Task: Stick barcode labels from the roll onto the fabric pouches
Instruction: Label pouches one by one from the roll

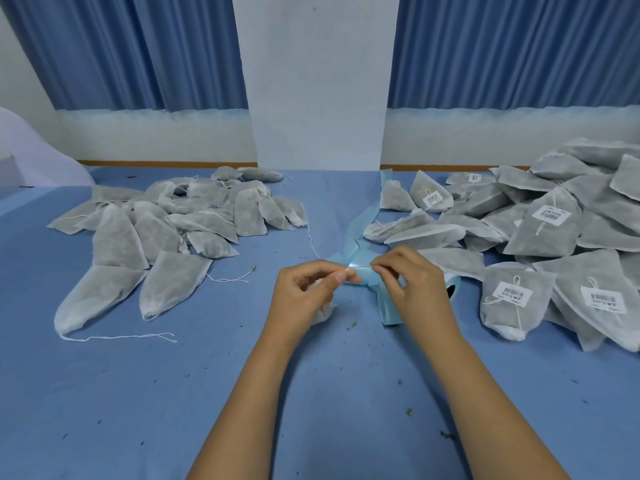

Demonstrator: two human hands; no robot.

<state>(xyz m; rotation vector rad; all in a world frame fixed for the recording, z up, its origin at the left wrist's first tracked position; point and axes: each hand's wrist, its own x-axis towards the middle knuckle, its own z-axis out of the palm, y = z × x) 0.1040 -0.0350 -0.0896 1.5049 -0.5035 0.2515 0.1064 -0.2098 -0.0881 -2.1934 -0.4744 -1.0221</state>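
Liner strip (350,244) was pinched by left hand (306,292) and right hand (417,289), roll (455,285) half hidden, pouch heaps (173,220) spread on blue cloth (138,393).

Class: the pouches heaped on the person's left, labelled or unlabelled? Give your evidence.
Unlabelled, on the sides showing: the left heap shows only plain fabric and strings; barcode labels show only in the right heap.

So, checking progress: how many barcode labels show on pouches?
5 labels, all on the right pile: two at the back, one mid-pile, two at the front. Others may be hidden.
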